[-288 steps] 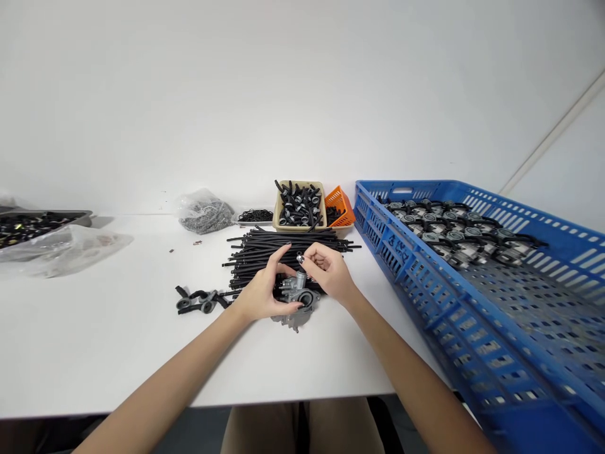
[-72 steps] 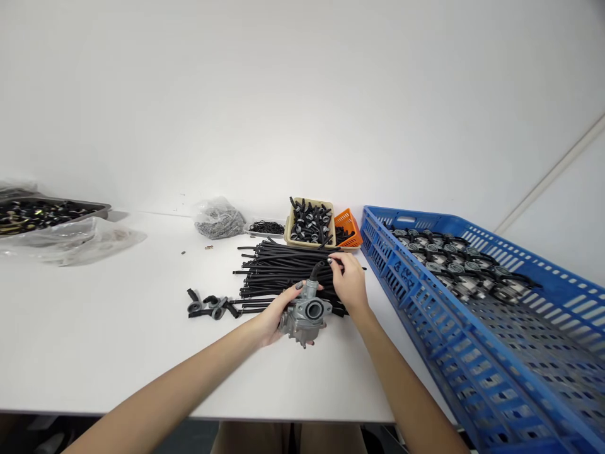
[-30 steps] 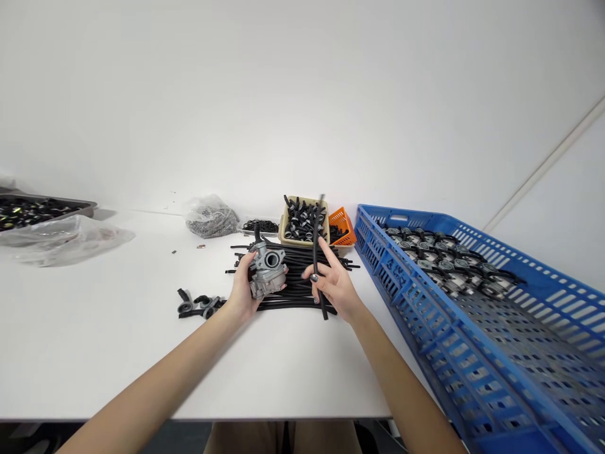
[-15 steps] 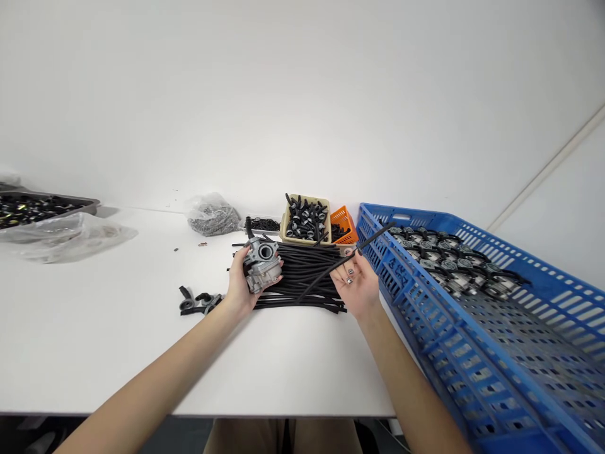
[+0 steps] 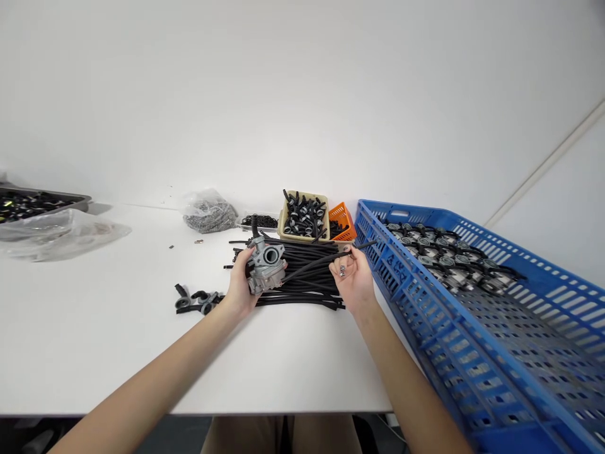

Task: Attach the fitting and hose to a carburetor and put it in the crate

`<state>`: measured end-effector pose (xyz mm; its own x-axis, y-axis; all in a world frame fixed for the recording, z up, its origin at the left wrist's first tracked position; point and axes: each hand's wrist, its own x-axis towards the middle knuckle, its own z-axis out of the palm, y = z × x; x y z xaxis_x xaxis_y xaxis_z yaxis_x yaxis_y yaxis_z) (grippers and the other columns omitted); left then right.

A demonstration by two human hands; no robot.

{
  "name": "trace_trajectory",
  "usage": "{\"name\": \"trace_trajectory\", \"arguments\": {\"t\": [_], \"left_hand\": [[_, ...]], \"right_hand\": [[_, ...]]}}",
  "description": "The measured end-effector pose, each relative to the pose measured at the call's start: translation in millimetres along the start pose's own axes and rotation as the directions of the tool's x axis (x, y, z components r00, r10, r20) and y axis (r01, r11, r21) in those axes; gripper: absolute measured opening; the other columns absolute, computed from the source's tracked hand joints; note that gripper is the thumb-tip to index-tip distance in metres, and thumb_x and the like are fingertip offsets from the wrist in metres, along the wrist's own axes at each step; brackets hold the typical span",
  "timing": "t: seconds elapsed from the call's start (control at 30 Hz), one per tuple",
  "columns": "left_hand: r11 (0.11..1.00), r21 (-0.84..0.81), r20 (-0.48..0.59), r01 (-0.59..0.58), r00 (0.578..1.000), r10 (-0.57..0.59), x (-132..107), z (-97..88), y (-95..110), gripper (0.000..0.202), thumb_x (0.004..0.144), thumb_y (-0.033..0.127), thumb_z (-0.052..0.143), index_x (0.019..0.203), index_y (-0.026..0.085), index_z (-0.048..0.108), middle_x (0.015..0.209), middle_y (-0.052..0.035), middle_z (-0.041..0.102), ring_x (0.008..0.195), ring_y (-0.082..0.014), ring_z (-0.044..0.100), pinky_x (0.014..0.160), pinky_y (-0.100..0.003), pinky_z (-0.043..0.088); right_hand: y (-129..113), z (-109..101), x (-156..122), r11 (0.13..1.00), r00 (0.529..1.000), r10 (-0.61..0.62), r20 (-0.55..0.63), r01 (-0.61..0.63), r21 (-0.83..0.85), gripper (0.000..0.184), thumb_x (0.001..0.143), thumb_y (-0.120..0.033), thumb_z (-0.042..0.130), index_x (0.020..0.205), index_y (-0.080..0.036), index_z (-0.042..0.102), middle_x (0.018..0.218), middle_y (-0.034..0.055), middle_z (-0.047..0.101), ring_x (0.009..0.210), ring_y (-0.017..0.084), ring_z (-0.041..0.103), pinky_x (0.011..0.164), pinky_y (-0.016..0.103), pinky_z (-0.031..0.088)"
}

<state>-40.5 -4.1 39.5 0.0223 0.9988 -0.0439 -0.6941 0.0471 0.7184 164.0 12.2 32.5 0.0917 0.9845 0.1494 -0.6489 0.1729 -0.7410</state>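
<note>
Head view: on a white table (image 5: pixel 118 340), the left hand (image 5: pixel 240 287) grips a grey carburetor (image 5: pixel 265 267), its round bore toward the camera, raised just above a pile of black hoses (image 5: pixel 302 277). The right hand (image 5: pixel 355 277), fingers curled, pinches one hose (image 5: pixel 316 261) near its right end; the free end reaches to the carburetor's side, though contact cannot be told. Left of the pile lie small fittings (image 5: pixel 195 301). To the right, a blue crate (image 5: pixel 477 315) holds rows of carburetors with hoses on. Beyond the pile sit a beige bin (image 5: pixel 304 214) of clips, an orange basket (image 5: pixel 341 221) and a bag (image 5: pixel 208 211). The step in hand appears to be fitting the hose; the next move calls for lining its end up with a nipple and pressing it on.
</note>
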Motion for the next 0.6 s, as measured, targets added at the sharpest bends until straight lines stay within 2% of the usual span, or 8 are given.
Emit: {"name": "trace_trajectory", "arguments": {"t": [0.2,0.37,0.47,0.6], "left_hand": [[1.0,-0.004,0.002,-0.013,1.0,0.013,1.8,-3.2,-1.4,0.025,0.079,0.034,0.052,0.093,0.015,0.063,0.083,-0.0071,0.075,0.08,-0.0268,0.074,0.066,-0.036,0.06],[0.999,-0.023,-0.008,-0.029,1.0,0.028,1.3,-1.8,-0.8,0.03,0.076,0.034,0.055,0.098,0.015,0.062,0.084,-0.0073,0.075,0.08,-0.0274,0.074,0.068,-0.036,0.06],[0.999,-0.02,-0.027,-0.027,0.999,0.026,0.5,0.2,-0.6,0.031,0.076,0.033,0.055,0.1,0.015,0.061,0.084,-0.0071,0.075,0.079,-0.0274,0.074,0.068,-0.037,0.06],[1.0,0.002,-0.056,-0.014,0.998,0.014,0.3,-0.2,-2.6,0.029,0.076,0.033,0.055,0.097,0.015,0.062,0.083,-0.0075,0.075,0.078,-0.0276,0.074,0.068,-0.037,0.06]], "right_hand": [[1.0,0.2,0.3,1.0,1.0,-0.002,-0.017,0.002,-0.014,0.016,0.084,-0.033,0.055,0.075,-0.021,0.051,0.04,-0.0084,0.042,0.039,0.009,0.036,0.046,0.024,0.035],[0.8,-0.6,0.3,0.997,0.999,-0.029,0.016,0.03,-0.071,0.018,0.082,-0.036,0.058,0.074,-0.022,0.052,0.04,-0.0083,0.044,0.039,0.01,0.039,0.045,0.024,0.036],[7.0,2.6,-2.9,0.982,0.995,-0.018,0.102,0.037,-0.183,0.021,0.079,-0.039,0.062,0.074,-0.02,0.056,0.041,-0.0061,0.05,0.04,0.009,0.044,0.043,0.022,0.036],[26.0,14.3,-14.9,0.915,0.958,0.118,0.26,-0.003,-0.404,0.026,0.075,-0.043,0.069,0.075,-0.017,0.062,0.05,-0.0028,0.061,0.044,0.01,0.053,0.046,0.022,0.041]]}}
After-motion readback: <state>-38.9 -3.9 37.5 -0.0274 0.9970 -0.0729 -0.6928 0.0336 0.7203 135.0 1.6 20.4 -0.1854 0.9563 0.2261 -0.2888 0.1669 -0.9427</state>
